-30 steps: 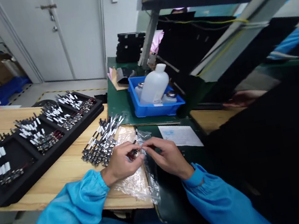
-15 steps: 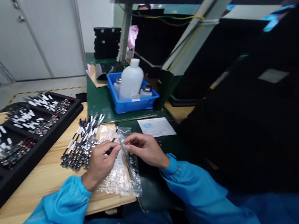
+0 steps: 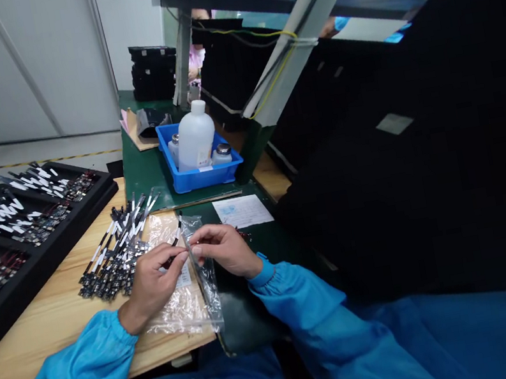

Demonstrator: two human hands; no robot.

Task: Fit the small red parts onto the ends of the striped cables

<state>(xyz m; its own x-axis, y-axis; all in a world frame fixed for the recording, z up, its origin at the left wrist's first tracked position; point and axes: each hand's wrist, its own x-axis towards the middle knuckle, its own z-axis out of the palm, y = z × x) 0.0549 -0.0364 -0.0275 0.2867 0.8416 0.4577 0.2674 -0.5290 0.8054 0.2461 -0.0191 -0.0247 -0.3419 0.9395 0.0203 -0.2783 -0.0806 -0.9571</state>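
My left hand point(image 3: 152, 285) is closed in a pinch on a thin black-and-white flex cable point(image 3: 177, 231), whose free end sticks up beyond the fingers. Fingertip to fingertip with it, my right hand point(image 3: 227, 250) is also pinched; what lies between its thumb and finger is too small to make out. Both hands are above a clear plastic bag point(image 3: 176, 312) that lies across the seam between wooden board and green mat. Just left of my left hand, a pile of similar flex cables point(image 3: 109, 259) with small connector ends is heaped on the wood.
A black compartment tray point(image 3: 48, 240) with several bundles of small circuit boards stands at left. Behind the hands, a blue bin point(image 3: 205, 178) holds a white bottle point(image 3: 196, 137) and small jars. A paper sheet point(image 3: 244, 211) lies on the green mat point(image 3: 245, 314). A shelf post point(image 3: 281, 68) slants above.
The view has turned to the right, so everything sits further left in the picture. Both hands keep their pinch, fingertips together over the bag.
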